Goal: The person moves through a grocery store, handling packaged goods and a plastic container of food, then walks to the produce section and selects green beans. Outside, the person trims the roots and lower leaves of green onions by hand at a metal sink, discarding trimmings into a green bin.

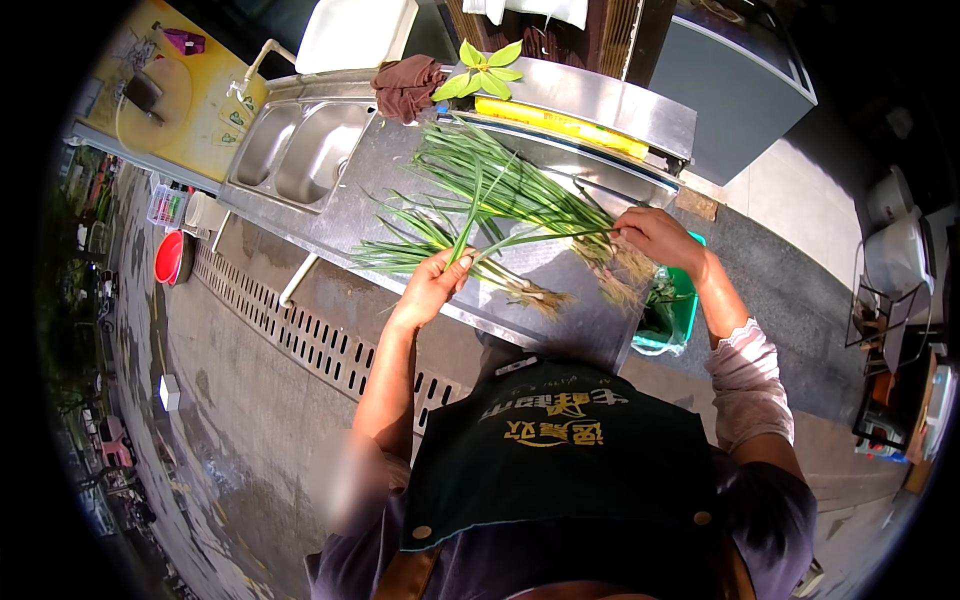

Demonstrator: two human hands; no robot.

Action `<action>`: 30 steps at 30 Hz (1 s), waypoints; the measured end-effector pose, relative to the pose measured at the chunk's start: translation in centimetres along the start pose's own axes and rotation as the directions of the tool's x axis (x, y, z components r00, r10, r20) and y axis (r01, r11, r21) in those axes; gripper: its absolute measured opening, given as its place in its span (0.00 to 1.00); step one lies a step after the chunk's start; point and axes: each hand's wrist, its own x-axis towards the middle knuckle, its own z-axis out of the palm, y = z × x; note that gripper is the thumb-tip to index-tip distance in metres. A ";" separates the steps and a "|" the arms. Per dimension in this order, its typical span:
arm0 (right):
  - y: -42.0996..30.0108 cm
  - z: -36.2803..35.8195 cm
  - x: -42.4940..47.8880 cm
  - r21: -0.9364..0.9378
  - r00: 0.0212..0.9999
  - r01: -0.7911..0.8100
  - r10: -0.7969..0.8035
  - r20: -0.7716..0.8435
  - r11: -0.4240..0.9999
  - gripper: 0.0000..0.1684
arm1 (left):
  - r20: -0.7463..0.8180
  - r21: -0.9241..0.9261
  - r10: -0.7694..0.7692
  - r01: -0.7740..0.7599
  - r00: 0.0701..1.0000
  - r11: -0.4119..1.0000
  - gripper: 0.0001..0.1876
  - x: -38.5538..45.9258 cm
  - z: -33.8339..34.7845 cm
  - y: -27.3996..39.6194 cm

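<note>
A large bunch of green onions [510, 176] with stringy roots lies across a stainless steel counter [375, 165]. Nearer the counter's front edge is a smaller bunch of green onions [409, 244], roots to the right. My left hand [439, 281] pinches a green onion's leaves between thumb and fingers, above the smaller bunch. At the root end of the large bunch, my right hand [652, 236] has its fingers closed on a green onion stalk whose leaves stretch towards my left hand.
Left of the onions is a double sink [319, 154]. Behind them lie a brown cloth [407, 86] and a leafy sprig [484, 71]. A green bin [694, 300] with a plastic liner stands below the right end. A red basin [171, 257] is on the floor at left.
</note>
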 end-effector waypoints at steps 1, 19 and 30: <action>0.9 0.6 0.1 0.110 0.984 -0.148 0.157 -0.079 0.983 0.12 | 0.004 0.010 0.004 -0.004 1.000 1.000 0.15 -0.1 0.1 -0.2; 4.7 16.4 7.0 -0.576 0.933 -0.359 0.268 -0.239 0.734 0.10 | -0.453 -0.891 -0.357 -0.409 0.817 0.197 0.15 9.5 -2.4 -9.0; -0.5 11.5 1.4 0.514 0.908 -0.348 0.419 -0.023 0.784 0.09 | -0.579 -0.583 -0.078 -0.345 0.812 0.735 0.17 9.2 4.3 -8.4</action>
